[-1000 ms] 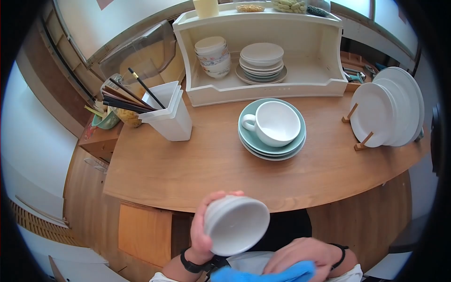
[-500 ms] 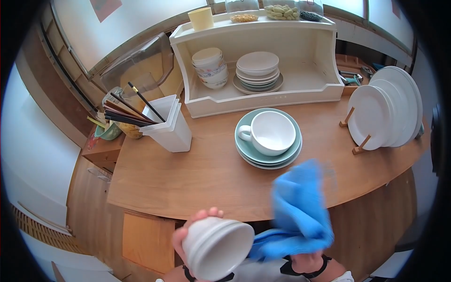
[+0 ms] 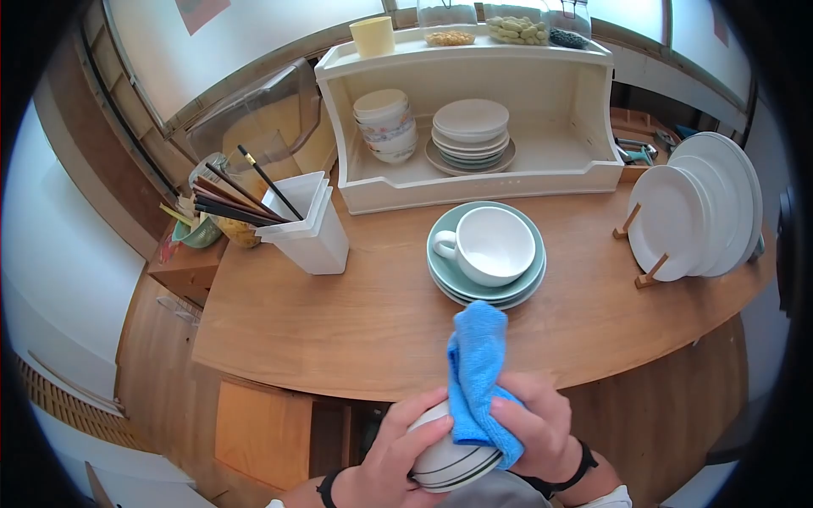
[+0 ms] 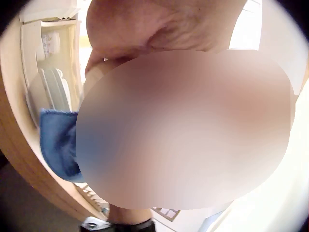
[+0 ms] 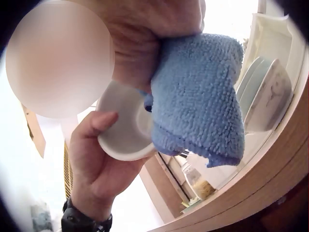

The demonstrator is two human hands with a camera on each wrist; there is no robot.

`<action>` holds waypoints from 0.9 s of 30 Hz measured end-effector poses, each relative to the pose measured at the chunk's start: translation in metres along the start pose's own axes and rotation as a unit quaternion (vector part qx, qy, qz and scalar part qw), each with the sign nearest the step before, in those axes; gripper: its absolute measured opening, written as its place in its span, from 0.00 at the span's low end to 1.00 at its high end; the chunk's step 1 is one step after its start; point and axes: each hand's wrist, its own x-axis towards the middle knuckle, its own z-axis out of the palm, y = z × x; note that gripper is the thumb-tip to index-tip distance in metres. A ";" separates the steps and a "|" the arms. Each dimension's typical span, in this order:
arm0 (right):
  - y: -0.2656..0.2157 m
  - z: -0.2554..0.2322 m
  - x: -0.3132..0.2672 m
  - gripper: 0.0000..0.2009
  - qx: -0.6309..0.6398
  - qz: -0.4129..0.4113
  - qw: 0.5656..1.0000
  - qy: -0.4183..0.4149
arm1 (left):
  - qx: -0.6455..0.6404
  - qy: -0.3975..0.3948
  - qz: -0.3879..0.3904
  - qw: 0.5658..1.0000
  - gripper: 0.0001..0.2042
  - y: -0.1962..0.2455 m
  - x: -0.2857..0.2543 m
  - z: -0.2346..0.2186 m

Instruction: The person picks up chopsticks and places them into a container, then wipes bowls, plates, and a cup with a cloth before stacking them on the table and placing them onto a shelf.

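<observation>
Just off the table's front edge, my left hand (image 3: 389, 461) grips a white bowl (image 3: 449, 468) with dark lines round its outside. In the right wrist view the bowl's white hollow (image 5: 128, 121) shows, with the left thumb over its rim. My right hand (image 3: 542, 423) pinches a blue cloth (image 3: 476, 347) and holds it against the bowl. One end of the cloth sticks up toward the table. A large blur hides most of the left wrist view, where part of the blue cloth (image 4: 58, 140) shows at the left.
A white cup (image 3: 495, 245) sits on stacked pale green dishes (image 3: 447, 275) mid-table. Left of it stands a white chopstick holder (image 3: 309, 237). White plates (image 3: 665, 224) lean in a wooden rack at right. Behind, a cream shelf (image 3: 483, 190) holds stacked bowls (image 3: 385, 127) and plates (image 3: 470, 118).
My right hand has swung the blue cloth up from my lap, then in against the bowl. My left hand has turned the bowl, so its lined outside now faces the head camera.
</observation>
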 end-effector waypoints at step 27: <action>0.002 0.028 0.000 0.21 0.474 0.339 0.811 0.046 | -0.002 0.113 0.026 0.993 0.19 -0.005 -0.007 0.015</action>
